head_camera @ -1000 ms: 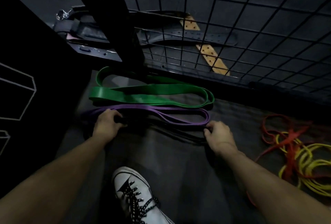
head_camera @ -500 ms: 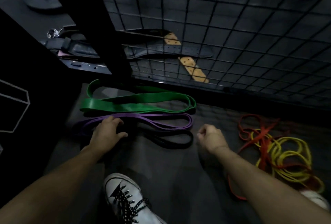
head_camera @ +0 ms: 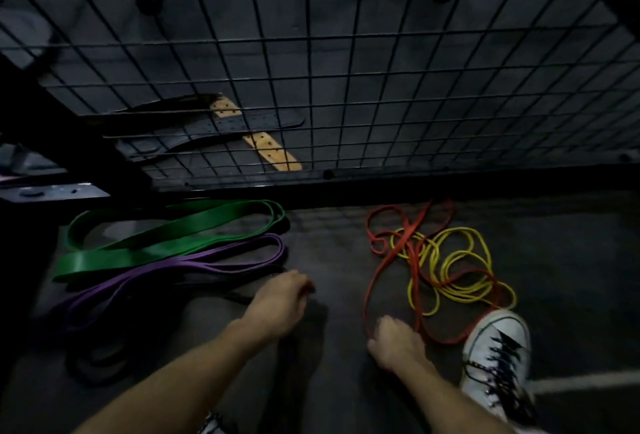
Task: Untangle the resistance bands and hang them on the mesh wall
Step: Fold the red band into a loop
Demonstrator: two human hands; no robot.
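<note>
A wide green band, a purple band and a black band lie side by side on the dark floor at the left. To the right, an orange band and a thin yellow band lie tangled in one pile. The black mesh wall rises behind them. My left hand hovers near the right ends of the purple and black bands, fingers loosely curled, holding nothing. My right hand sits with curled fingers over the orange band's near bend; any grip is hidden.
My white laced shoe stands just right of the orange band. Black and tan leather belts lie behind the mesh. A dark post and its base plate are at the far left. A white floor line runs at lower right.
Both hands have left the purple and black bands and moved right. The right hand now reaches the orange band. The view has swung right, bringing the tangled pile closer.
</note>
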